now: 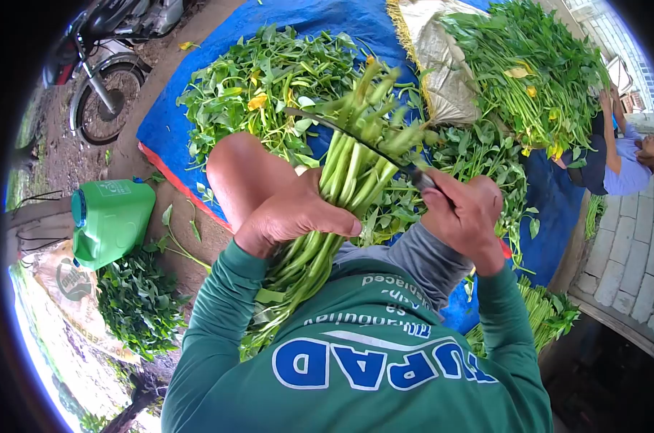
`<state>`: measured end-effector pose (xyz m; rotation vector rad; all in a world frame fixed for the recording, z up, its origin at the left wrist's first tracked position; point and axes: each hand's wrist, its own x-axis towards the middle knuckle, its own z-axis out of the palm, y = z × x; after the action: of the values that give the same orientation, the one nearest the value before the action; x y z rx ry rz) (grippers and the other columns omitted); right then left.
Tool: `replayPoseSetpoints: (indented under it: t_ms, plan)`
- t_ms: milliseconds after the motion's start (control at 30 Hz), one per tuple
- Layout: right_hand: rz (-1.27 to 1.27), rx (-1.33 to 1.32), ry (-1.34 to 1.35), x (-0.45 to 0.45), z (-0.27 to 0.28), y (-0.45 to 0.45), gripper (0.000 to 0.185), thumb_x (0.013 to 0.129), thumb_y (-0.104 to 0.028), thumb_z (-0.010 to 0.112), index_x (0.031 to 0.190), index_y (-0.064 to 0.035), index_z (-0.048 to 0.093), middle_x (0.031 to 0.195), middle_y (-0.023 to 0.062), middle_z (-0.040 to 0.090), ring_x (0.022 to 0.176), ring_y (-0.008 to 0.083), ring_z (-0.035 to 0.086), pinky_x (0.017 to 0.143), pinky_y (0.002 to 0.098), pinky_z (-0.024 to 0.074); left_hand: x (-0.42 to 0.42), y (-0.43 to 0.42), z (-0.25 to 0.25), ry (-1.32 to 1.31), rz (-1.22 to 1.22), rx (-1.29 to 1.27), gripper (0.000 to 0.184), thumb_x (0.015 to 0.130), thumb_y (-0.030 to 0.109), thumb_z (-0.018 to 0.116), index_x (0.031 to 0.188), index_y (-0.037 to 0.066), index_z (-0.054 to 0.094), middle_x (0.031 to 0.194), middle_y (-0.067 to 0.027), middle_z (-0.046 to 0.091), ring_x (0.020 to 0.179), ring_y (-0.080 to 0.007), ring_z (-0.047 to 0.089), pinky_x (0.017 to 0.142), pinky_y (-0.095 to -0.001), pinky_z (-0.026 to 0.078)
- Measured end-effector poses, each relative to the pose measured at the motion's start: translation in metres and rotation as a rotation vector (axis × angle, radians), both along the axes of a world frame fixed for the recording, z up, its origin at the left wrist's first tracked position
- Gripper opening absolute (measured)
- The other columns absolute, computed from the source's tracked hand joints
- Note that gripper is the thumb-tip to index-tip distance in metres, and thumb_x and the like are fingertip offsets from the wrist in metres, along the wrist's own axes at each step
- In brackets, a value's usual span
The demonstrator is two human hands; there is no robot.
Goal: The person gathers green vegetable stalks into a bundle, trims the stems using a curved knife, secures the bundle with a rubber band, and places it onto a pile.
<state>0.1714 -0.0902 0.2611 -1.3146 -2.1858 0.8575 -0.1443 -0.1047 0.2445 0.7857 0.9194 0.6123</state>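
Observation:
My left hand [298, 213] is wrapped round a thick bunch of green leafy-vegetable stems [345, 173], held in front of my chest. The lower stems run down past my wrist along my green shirt. In my right hand [460, 213] is the dark handle of a long thin knife [356, 137]. Its blade lies across the bunch above my left hand, and the stem ends beyond it are blurred. Whether the blade is cutting in, I cannot tell. Trimmed greens and loose leaves [226, 90] lie on the blue tarp just past my knees.
A blue tarp [164, 119] spreads before me. A large heap of long greens [529, 79] lies by a pale sack [442, 65] at right, beside a seated person [622, 159]. At left are a green jerrycan [117, 220], more dark greens [135, 299] and a motorcycle [107, 97].

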Motion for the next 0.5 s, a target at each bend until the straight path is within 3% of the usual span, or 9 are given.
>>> replayPoseSetpoints:
  t_ms: [100,133,233,333,367,400,467,500]
  plan:
    - [-0.003,0.013,0.022,-0.009,-0.003,0.011,0.030,0.101,-0.013,0.076,0.128,-0.0008,0.074,0.106,0.0202,0.079,0.089,0.0314,0.078,0.079,0.0362,0.0598,-0.015,-0.007,0.003,-0.098,0.182,-0.043,0.076,0.068,0.010,0.091,0.137,-0.002,0.061,0.090,-0.0081,0.070,0.074,-0.0211,0.071,0.071,-0.0351,0.059]
    - [0.004,0.014,-0.131,0.002,0.002,0.009,0.031,0.101,-0.013,0.075,0.130,-0.0017,0.074,0.104,0.0192,0.080,0.091,0.0312,0.077,0.078,0.0363,0.0595,-0.029,-0.015,0.008,-0.157,0.287,-0.091,0.077,0.066,0.011,0.089,0.136,-0.002,0.060,0.087,-0.0092,0.068,0.072,-0.0224,0.070,0.068,-0.0361,0.059]
    - [0.008,0.277,-0.258,0.066,-0.045,0.009,0.029,0.105,-0.015,0.073,0.131,-0.0030,0.074,0.099,0.0115,0.080,0.091,0.0222,0.075,0.078,0.0332,0.0577,-0.058,-0.017,0.002,-0.231,0.450,0.006,0.079,0.060,0.014,0.085,0.131,-0.005,0.055,0.079,-0.0140,0.063,0.063,-0.0270,0.065,0.062,-0.0402,0.058]
    - [-0.511,0.067,0.279,0.070,-0.050,-0.018,0.027,0.108,-0.017,0.069,0.131,-0.0029,0.073,0.092,0.0044,0.076,0.088,0.0144,0.069,0.079,0.0327,0.0547,-0.039,-0.009,0.012,-0.191,0.377,0.023,0.080,0.059,0.014,0.085,0.130,-0.006,0.054,0.079,-0.0139,0.063,0.063,-0.0269,0.065,0.064,-0.0403,0.059]
    - [-0.621,0.024,0.294,0.084,-0.057,-0.026,0.028,0.109,-0.017,0.068,0.132,-0.0023,0.072,0.093,0.0043,0.075,0.088,0.0140,0.067,0.079,0.0333,0.0540,-0.032,-0.008,0.019,-0.183,0.349,0.043,0.079,0.060,0.014,0.085,0.129,-0.007,0.053,0.079,-0.0140,0.063,0.064,-0.0271,0.066,0.064,-0.0404,0.059]
    - [-0.739,-0.028,0.309,0.105,-0.069,-0.039,0.028,0.110,-0.017,0.066,0.133,-0.0017,0.071,0.093,0.0043,0.073,0.088,0.0136,0.065,0.080,0.0339,0.0533,-0.043,-0.011,-0.003,-0.241,0.265,0.012,0.084,0.066,0.014,0.086,0.142,-0.007,0.057,0.090,-0.0140,0.068,0.081,-0.0291,0.069,0.076,-0.0451,0.060]
    - [-0.965,0.033,0.175,0.124,-0.106,-0.075,0.027,0.111,-0.016,0.061,0.133,0.0000,0.067,0.100,0.0083,0.073,0.089,0.0194,0.065,0.081,0.0393,0.0530,-0.100,-0.034,-0.074,0.021,0.243,0.054,0.083,0.067,0.014,0.085,0.143,-0.006,0.057,0.090,-0.0146,0.069,0.079,-0.0296,0.069,0.077,-0.0459,0.060]
    - [-0.980,0.061,0.145,0.139,-0.134,-0.097,0.027,0.111,-0.016,0.059,0.132,-0.0003,0.066,0.102,0.0112,0.074,0.092,0.0266,0.067,0.082,0.0420,0.0536,-0.101,-0.032,-0.080,0.040,0.214,0.048,0.083,0.067,0.013,0.085,0.143,-0.005,0.057,0.089,-0.0143,0.068,0.078,-0.0298,0.068,0.076,-0.0459,0.060]
